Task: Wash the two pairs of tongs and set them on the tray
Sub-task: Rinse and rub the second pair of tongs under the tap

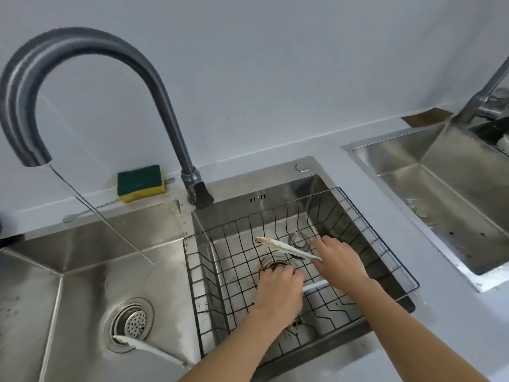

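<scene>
Two hands reach into the black wire tray [385, 244] sitting in the right sink. The right hand [340, 259] grips white tongs [287, 248], and its fingers hide the handle end. The left hand [279, 292] lies palm down with bent fingers; what it holds, I cannot tell. Another pair of tongs [148, 350] lies in the left sink [82, 271] by the drain [129, 323], its end hidden behind the left arm.

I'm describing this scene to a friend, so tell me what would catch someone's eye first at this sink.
First, the big curved faucet at upper left, running a thin stream into the left basin. Next, both hands in the black wire rack over the middle basin: the right hand grips white tongs, the left hand rests palm down. A second pair of tongs lies by the left drain.
</scene>
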A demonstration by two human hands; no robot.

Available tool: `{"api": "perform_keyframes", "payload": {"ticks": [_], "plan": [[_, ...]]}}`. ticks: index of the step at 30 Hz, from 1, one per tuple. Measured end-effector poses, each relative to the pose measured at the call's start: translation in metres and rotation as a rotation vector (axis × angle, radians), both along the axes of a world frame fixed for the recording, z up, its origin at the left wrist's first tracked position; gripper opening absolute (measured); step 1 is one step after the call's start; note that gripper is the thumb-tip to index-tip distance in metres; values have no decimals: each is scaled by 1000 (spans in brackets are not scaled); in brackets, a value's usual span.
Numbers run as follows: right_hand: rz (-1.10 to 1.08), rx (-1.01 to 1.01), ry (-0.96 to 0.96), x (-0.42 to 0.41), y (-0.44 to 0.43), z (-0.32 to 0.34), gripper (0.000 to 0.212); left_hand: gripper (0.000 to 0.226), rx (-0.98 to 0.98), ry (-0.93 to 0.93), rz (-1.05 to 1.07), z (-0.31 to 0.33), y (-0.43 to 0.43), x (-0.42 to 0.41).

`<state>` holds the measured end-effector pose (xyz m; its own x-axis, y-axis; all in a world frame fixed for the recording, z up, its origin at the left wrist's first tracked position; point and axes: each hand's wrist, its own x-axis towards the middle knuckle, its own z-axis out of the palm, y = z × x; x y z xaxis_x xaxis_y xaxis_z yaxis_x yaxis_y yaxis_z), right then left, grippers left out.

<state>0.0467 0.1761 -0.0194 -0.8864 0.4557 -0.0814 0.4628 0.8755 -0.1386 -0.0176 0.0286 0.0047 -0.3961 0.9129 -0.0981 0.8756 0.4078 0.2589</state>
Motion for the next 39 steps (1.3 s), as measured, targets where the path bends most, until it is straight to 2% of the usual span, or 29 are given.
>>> {"api": "perform_keyframes", "payload": {"ticks": [9, 14, 21, 25, 29, 34, 36, 39], "plan": [[-33, -125, -95, -1, 6, -24, 26, 29, -148, 46, -82, -14, 11, 10], [-106, -234, -40, 3, 4, -26, 18, 26, -100, 38, -91, -15, 3, 13], [-76, -325, 132, 6, -1, -11, 8, 28, -74, 59, -72, -7, -7, 12], [-95, -376, 243, 10, -5, 2, 9, 29, 24, 124, -64, 1, -15, 8], [-131, -400, 379, 13, -8, 13, 5, 19, 163, 195, -136, 1, -23, 2], [-209, -477, 527, 10, -19, 28, 4, 11, 463, 466, -79, 11, -33, -9], [-243, -534, 579, 7, -25, 35, 7, 22, 508, 550, 20, 16, -37, -12], [-267, -586, 602, -1, -34, 40, 10, 61, 564, 553, 245, 22, -45, -19]]}}
